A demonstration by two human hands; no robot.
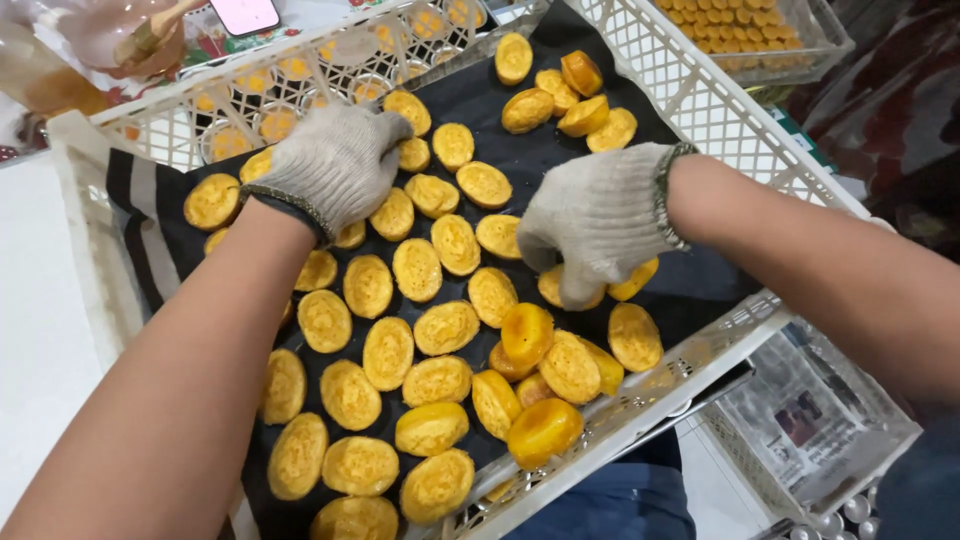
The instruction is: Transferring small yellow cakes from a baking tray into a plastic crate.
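Small oval golden-yellow cakes [417, 268] lie spread over a black cloth liner [690, 285] inside a white latticed plastic crate [700, 110] filling the middle of the frame. The left hand [335, 165], in a grey knitted glove, rests curled over cakes at upper left; whether it grips one cannot be told. The gloved right hand [598, 220] pinches down on a cake at centre right. A second crate of cakes [745, 25] sits at upper right.
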